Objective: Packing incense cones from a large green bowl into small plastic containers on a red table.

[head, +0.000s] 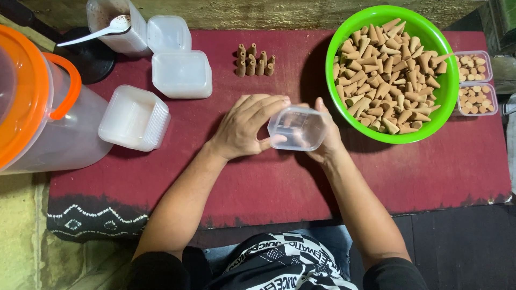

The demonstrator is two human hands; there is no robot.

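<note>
Both hands gripping clear tub over red mat (floor seemingly stone).

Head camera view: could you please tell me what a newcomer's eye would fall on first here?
The bright green bowl at the right of the red mat, heaped with tan cones, stands out first. At the centre, the left hand and right hand together hold a small clear plastic container. At the far left stands a large clear jug with an orange lid.
</note>
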